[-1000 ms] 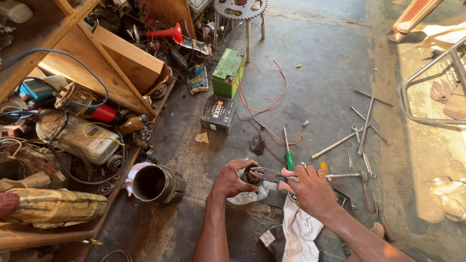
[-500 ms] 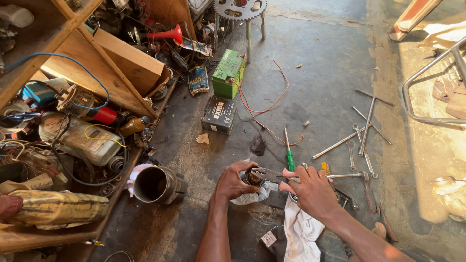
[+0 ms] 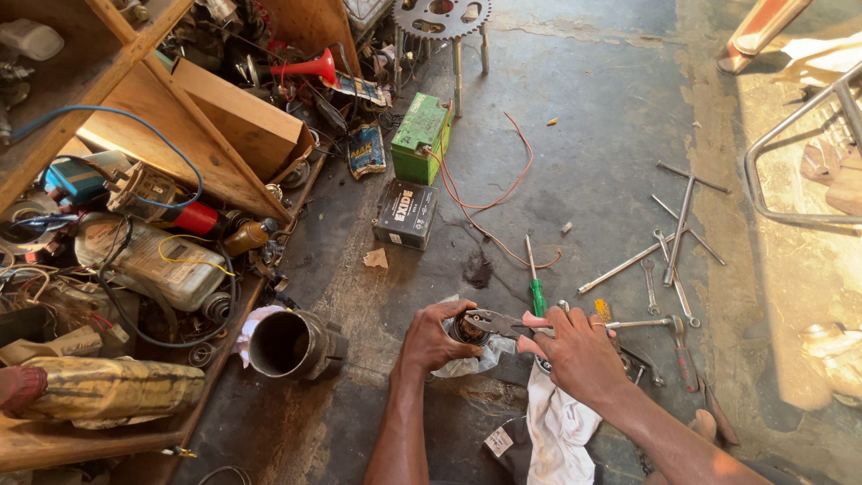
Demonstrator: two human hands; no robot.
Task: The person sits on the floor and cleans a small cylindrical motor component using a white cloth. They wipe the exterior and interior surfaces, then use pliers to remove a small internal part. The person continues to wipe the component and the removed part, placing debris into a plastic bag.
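Little has shifted since earlier; my hands stay put. Left hand (image 3: 437,336) closed around small round metal part (image 3: 469,329), low over stained concrete floor (image 3: 584,108). Right hand (image 3: 579,352) grips steel pliers (image 3: 496,322) biting it. Scattered wrenches (image 3: 669,242) right; cluttered wooden shelf (image 3: 224,117) left.

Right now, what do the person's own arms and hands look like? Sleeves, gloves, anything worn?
Both forearms are bare as far as the frame shows: no sleeves, no gloves, no watch or wristband. The left hand carries nothing visible. The right hand seems to have a thin ring on one finger, too small to confirm. Upper arms are out of view.
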